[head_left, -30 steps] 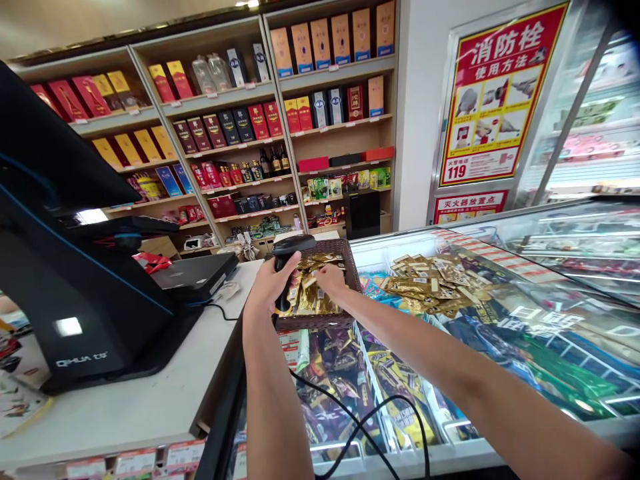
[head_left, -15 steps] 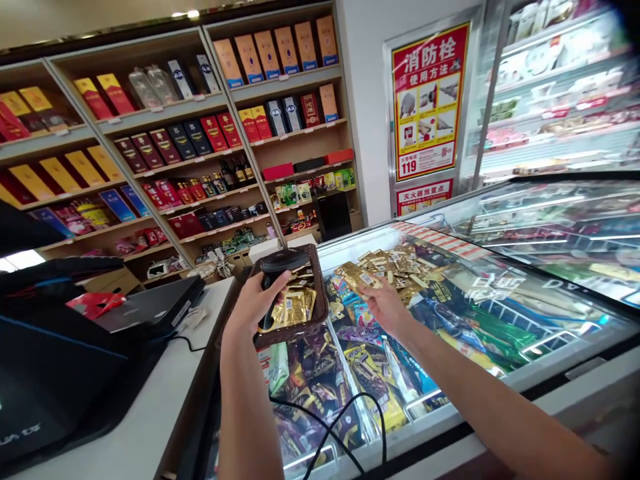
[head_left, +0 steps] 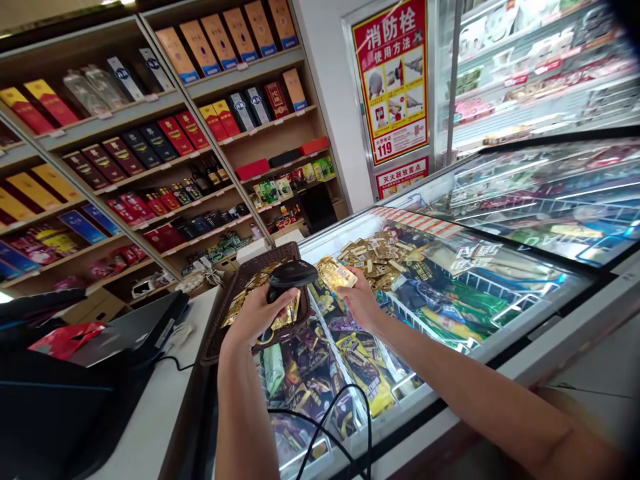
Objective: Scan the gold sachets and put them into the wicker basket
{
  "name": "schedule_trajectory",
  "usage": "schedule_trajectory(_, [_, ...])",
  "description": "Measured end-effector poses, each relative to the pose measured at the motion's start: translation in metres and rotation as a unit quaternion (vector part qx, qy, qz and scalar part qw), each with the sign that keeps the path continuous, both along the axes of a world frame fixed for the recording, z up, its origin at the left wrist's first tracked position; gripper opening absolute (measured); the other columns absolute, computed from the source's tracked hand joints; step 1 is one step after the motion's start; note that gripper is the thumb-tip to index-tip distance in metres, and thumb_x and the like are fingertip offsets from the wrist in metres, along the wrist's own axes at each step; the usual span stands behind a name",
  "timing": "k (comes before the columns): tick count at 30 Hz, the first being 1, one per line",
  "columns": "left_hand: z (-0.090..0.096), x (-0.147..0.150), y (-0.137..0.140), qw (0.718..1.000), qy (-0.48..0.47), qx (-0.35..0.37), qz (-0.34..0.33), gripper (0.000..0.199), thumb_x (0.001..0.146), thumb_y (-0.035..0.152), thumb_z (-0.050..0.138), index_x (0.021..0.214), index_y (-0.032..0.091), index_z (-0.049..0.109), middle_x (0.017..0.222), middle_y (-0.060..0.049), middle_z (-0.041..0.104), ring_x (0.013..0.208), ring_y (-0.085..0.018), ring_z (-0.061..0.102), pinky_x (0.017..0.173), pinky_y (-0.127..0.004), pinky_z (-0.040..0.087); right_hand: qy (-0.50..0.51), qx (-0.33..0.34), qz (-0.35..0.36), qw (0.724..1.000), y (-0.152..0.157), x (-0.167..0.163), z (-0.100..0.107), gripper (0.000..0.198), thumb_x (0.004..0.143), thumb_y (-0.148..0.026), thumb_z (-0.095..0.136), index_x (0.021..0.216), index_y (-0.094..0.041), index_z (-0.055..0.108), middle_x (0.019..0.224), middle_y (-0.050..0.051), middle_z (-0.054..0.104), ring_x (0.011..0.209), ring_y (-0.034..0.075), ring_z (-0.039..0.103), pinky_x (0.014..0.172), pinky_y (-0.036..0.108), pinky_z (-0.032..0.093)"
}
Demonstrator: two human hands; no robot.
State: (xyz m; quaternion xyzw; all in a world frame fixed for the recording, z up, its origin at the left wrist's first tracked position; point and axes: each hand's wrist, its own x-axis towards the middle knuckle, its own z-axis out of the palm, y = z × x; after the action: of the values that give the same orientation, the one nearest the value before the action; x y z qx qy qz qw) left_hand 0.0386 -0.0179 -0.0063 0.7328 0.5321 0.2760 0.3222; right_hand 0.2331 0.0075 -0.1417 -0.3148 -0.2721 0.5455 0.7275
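1 black scanner (head_left: 294, 274) is pointing toward 3 o'clock, where, just beside it, 1 gold packet (head_left: 331, 272) is slanting from 10 to 4 o'clock.

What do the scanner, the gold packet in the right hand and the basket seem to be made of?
Scanner: probably hard plastic, black and smooth with a faint sheen.
Gold packet in the right hand: likely foil or metallic film, since it shines brightly.
Basket: dark brown, woven-looking; wicker or plastic, I cannot tell which.
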Motion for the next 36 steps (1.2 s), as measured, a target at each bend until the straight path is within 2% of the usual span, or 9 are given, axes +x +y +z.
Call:
schedule_trajectory(9, [0.004, 0.003, -0.004, 1.000, 0.017, -0.005, 0.008, 0.039, 0.072, 0.059, 0.071, 0.073, 0.021, 0.060, 0.060, 0.001, 0.058, 0.056, -0.016, 0.051, 0.054, -0.025, 0.034, -0.018, -0.001, -0.011, 1.000, 0.001, -0.002, -0.004, 0.059, 0.057, -0.021, 0.066, 0.113, -0.027, 0.049, 0.100, 0.001, 0.065, 0.086, 0.020, 0.062, 0.069, 0.029, 0.048])
schedule_trajectory(16, [0.007, 0.008, -0.006, 1.000, 0.012, -0.010, -0.001, 0.039, 0.073, 0.058, 0.070, 0.071, 0.021, 0.058, 0.059, 0.001, 0.056, 0.056, -0.016, 0.052, 0.054, -0.026, 0.035, -0.017, 0.006, -0.003, 1.000, 0.000, -0.001, -0.002, 0.058, 0.057, -0.021, 0.067, 0.112, -0.026, 0.049, 0.092, -0.002, 0.063, 0.081, 0.017, 0.059, 0.069, 0.027, 0.044])
schedule_trajectory(22, [0.008, 0.007, -0.007, 0.999, 0.034, -0.001, 0.000, 0.038, 0.075, 0.058, 0.068, 0.075, 0.022, 0.059, 0.059, 0.001, 0.058, 0.057, -0.017, 0.054, 0.057, -0.026, 0.037, -0.037, -0.009, 0.000, 0.999, 0.001, 0.000, -0.005, 0.062, 0.057, -0.021, 0.066, 0.116, -0.026, 0.047, 0.104, 0.003, 0.065, 0.086, 0.020, 0.062, 0.067, 0.030, 0.047])
schedule_trajectory(29, [0.001, 0.003, -0.003, 1.000, 0.000, 0.000, 0.001, 0.037, 0.074, 0.057, 0.070, 0.076, 0.021, 0.060, 0.066, -0.001, 0.060, 0.058, -0.017, 0.055, 0.055, -0.026, 0.038, -0.038, 0.001, -0.012, 0.999, 0.006, -0.002, -0.010, 0.063, 0.056, -0.019, 0.063, 0.116, -0.027, 0.046, 0.109, 0.004, 0.065, 0.093, 0.023, 0.064, 0.072, 0.032, 0.051])
schedule_trajectory(36, [0.005, 0.004, -0.006, 1.000, -0.016, 0.004, -0.010, 0.035, 0.074, 0.054, 0.072, 0.072, 0.021, 0.059, 0.061, 0.001, 0.057, 0.056, -0.015, 0.053, 0.054, -0.025, 0.037, -0.013, -0.025, -0.017, 0.999, 0.004, -0.001, -0.005, 0.060, 0.054, -0.017, 0.063, 0.111, -0.026, 0.048, 0.101, 0.002, 0.065, 0.088, 0.022, 0.063, 0.073, 0.034, 0.050])
